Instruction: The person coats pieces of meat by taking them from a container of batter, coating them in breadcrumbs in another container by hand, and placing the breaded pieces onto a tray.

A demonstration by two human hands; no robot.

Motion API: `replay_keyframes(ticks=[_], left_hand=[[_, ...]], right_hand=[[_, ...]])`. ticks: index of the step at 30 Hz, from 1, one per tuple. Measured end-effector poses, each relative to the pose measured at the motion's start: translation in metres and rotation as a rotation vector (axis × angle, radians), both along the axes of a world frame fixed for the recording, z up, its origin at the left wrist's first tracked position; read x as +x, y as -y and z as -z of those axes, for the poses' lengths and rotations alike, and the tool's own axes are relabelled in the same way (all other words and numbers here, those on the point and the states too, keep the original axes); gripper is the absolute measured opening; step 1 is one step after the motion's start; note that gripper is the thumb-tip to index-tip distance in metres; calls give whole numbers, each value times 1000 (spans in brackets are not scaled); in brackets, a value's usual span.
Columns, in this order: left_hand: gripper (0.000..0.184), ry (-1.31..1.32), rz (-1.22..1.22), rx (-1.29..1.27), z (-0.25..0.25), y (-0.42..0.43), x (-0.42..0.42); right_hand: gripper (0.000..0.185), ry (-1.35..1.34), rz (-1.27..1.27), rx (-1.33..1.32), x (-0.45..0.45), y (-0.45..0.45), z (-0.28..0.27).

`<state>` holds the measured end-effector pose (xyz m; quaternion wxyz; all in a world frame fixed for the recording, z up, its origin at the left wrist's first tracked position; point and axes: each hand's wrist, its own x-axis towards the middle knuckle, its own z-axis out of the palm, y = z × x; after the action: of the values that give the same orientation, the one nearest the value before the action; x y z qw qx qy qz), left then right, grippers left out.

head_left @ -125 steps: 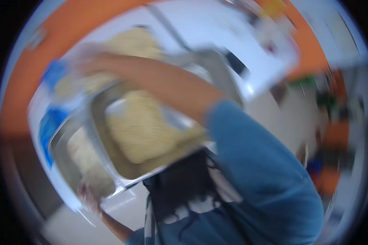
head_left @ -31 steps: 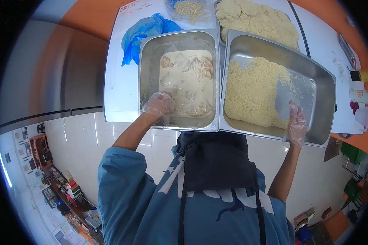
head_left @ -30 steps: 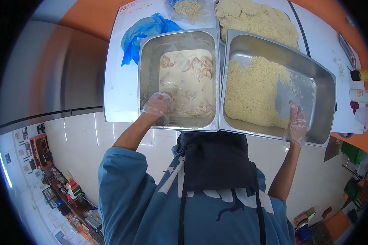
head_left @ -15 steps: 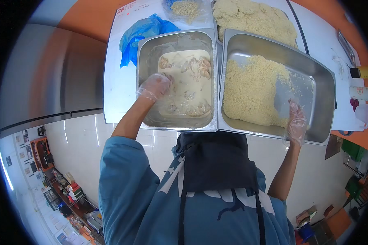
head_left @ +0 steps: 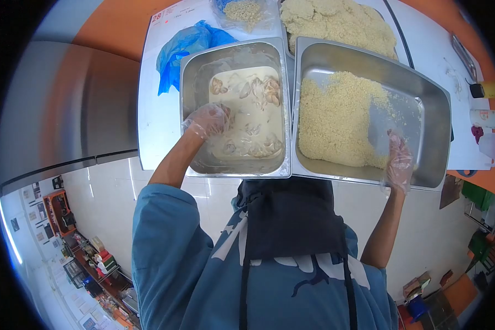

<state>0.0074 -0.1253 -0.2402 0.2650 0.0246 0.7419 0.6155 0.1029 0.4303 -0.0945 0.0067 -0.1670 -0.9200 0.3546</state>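
On the left stands a deep steel pan (head_left: 195, 60) of pale, creamy batter (head_left: 245, 118), with several battered pieces that look like meat (head_left: 272, 91) partly sunk in it. My left hand (head_left: 210, 119), in a clear plastic glove, reaches over its left side. Its fingers are curled at the batter, and whatever they hold is hidden. A second steel pan (head_left: 423, 99) on the right has a bed of pale yellow crumbs (head_left: 335, 124). My right hand (head_left: 399, 159), also gloved, is inside near its front right, fingers stretched upward beside the crumbs, with nothing visible in them.
Behind the pans lie a heaped tray of crumbs (head_left: 341, 25), a bag of crumbs (head_left: 245, 14) and a crumpled blue plastic bag (head_left: 184, 49) on the white table (head_left: 154, 126). Bottles (head_left: 488, 118) stand at the far right. A steel cabinet (head_left: 66, 104) is to the left.
The whole view has shifted slightly. My left hand's fingers look a little more curled at the batter; my right hand stays nearly in place.
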Motion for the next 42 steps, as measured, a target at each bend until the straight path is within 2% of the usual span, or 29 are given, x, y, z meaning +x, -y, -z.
replay_keyframes(ticks=[2,6,9,10,12,14,16,18,20,22,24,26,29,31,33,34,35,36,39,40,42], left_hand=[[27,21,-5,49,11,4,3],[32,143,143,227,-21,-8,4],[32,117,122,363,-24,-12,5],[30,108,119,395,-29,-14,4],[26,25,204,238,-39,-15,2],[24,-128,378,-142,-45,-12,-6],[15,60,147,-172,-30,0,-8],[11,61,110,18,-21,7,-11],[8,-125,271,428,-18,8,-14],[7,92,49,-21,-49,-6,-13],[10,126,43,-110,-50,-3,-15],[17,-19,252,162,-23,14,-21],[15,-332,456,-615,-78,-19,-17],[12,-444,457,-654,-11,22,-30],[12,-457,452,-652,-1,29,-33],[14,-414,447,-632,-29,13,-29],[16,-476,536,-763,-45,7,-29],[19,-543,625,-891,-61,2,-30],[22,-1145,1062,-1582,-66,7,-38],[21,-1413,1128,-1703,-59,16,-41],[19,-1528,1132,-1766,-50,22,-44]], right_hand=[[45,-49,-10,-1,0,-3,5],[43,-24,-3,-17,0,-3,5],[46,-128,5,-59,1,-2,10],[45,-91,7,-52,1,-3,8],[43,-14,7,-40,0,-2,3],[43,-21,-4,-20,0,-5,7],[43,-22,-2,-8,1,-5,7],[43,-20,7,-7,0,-2,4],[46,-76,-6,-18,0,-4,10],[46,-80,-6,-23,0,-4,10],[43,-33,7,-23,-1,-1,3],[44,-21,18,-17,0,2,1],[46,-24,24,26,0,1,1],[48,-48,10,23,0,1,2],[49,-88,-16,-25,0,2,2],[49,-91,-19,-20,1,0,5],[49,-95,-23,-15,1,-2,9],[49,-99,-28,-11,0,-3,11],[50,-89,0,-36,0,-3,12],[50,-81,-4,-24,0,-3,11],[51,-65,-10,-1,0,-3,8]])
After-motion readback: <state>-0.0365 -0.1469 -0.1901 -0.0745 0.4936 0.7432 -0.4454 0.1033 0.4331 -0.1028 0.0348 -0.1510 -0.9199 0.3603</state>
